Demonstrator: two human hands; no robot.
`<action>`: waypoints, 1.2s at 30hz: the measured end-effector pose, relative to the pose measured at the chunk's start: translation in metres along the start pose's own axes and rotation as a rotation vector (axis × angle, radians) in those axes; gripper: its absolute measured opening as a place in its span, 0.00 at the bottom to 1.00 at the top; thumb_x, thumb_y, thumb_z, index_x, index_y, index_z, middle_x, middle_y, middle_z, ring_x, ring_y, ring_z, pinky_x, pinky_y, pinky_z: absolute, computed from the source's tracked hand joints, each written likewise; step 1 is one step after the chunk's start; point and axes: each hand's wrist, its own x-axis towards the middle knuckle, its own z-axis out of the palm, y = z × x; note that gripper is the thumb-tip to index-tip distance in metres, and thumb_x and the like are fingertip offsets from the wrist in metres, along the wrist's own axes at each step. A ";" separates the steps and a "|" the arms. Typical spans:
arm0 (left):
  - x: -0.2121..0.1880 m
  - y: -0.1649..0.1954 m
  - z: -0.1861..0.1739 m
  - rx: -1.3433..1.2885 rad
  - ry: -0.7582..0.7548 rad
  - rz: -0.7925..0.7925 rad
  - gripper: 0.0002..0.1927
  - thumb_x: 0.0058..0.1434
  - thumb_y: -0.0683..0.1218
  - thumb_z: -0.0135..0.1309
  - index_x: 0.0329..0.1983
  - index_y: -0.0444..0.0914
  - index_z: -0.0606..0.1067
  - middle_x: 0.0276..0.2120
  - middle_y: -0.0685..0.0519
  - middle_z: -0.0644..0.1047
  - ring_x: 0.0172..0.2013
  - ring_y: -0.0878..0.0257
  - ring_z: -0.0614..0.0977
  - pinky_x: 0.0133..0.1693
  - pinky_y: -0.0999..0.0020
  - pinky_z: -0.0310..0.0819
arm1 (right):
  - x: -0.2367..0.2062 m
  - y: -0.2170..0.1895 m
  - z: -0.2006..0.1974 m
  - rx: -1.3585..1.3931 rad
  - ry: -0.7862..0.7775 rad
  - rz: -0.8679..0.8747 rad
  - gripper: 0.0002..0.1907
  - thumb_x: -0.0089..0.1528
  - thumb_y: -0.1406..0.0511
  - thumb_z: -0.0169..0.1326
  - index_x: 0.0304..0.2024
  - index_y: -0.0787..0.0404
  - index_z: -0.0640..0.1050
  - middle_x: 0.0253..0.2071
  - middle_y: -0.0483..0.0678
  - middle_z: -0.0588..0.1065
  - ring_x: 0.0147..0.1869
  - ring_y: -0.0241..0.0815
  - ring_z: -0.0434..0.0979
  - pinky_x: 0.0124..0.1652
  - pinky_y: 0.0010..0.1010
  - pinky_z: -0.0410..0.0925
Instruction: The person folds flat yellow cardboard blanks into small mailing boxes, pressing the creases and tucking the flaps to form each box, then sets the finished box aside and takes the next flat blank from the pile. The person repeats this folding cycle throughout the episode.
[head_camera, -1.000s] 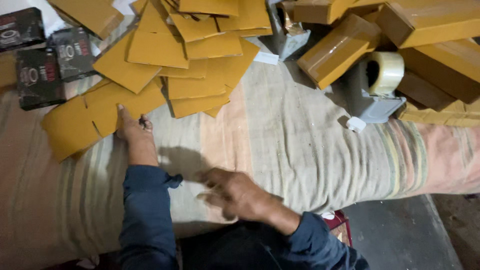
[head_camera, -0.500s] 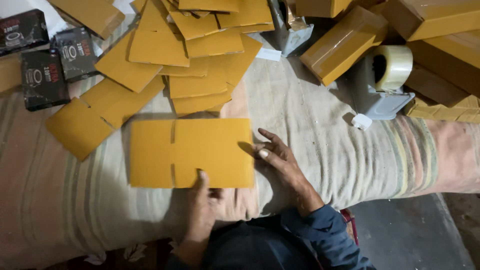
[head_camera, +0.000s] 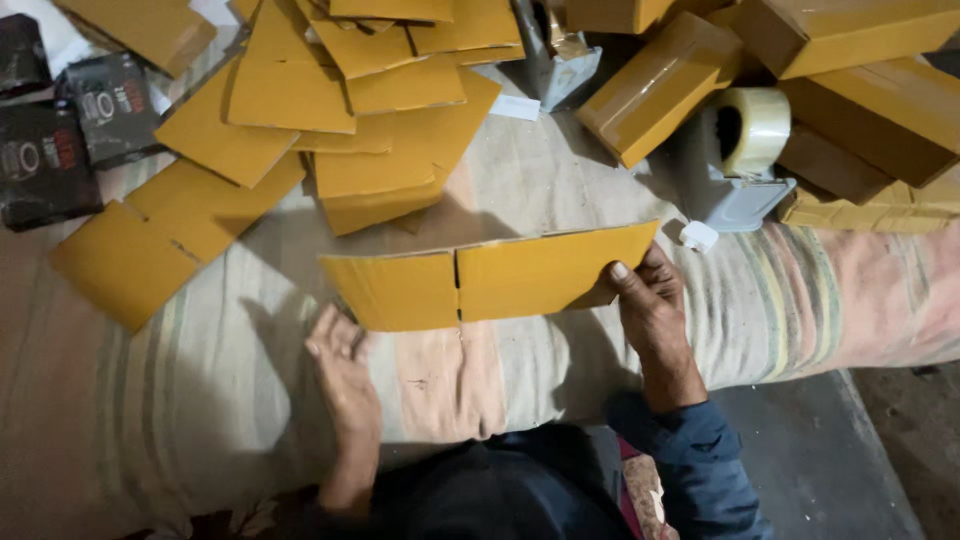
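While our right hand (head_camera: 650, 305) pinches the flat cardboard blank (head_camera: 490, 285) and our left hand (head_camera: 340, 350) props it open-fingered, squaring it into a box seems next.

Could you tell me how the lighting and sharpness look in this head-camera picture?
Head view: dim, warm light; the lifted cardboard blank throws a broad soft shadow on the striped cloth; the left hand looks slightly blurred, the right hand sharper; corners darken; faint sheen on the tape roll.

Dim, warm light falls from above; soft shadows spread under the raised cardboard, corners darken, and focus stays fairly sharp.
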 end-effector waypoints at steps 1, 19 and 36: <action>0.010 0.002 0.007 0.030 -0.015 0.053 0.43 0.70 0.71 0.34 0.71 0.32 0.60 0.57 0.47 0.70 0.59 0.57 0.71 0.62 0.54 0.63 | 0.003 0.001 0.000 0.016 -0.029 -0.014 0.12 0.70 0.71 0.56 0.55 0.67 0.78 0.49 0.49 0.81 0.51 0.39 0.79 0.55 0.32 0.70; 0.100 0.013 0.110 -0.186 -0.460 0.040 0.40 0.75 0.69 0.37 0.68 0.29 0.68 0.59 0.43 0.75 0.59 0.56 0.76 0.63 0.57 0.70 | -0.016 0.002 0.058 -0.475 -0.028 -0.103 0.43 0.68 0.44 0.47 0.72 0.68 0.60 0.69 0.57 0.65 0.75 0.50 0.62 0.71 0.41 0.56; 0.024 0.071 0.111 0.643 -0.352 0.703 0.34 0.56 0.62 0.61 0.62 0.41 0.73 0.78 0.35 0.53 0.73 0.43 0.63 0.73 0.50 0.62 | 0.028 -0.092 0.085 -1.066 -0.344 -0.464 0.22 0.67 0.53 0.48 0.51 0.62 0.81 0.52 0.54 0.77 0.63 0.53 0.73 0.65 0.46 0.64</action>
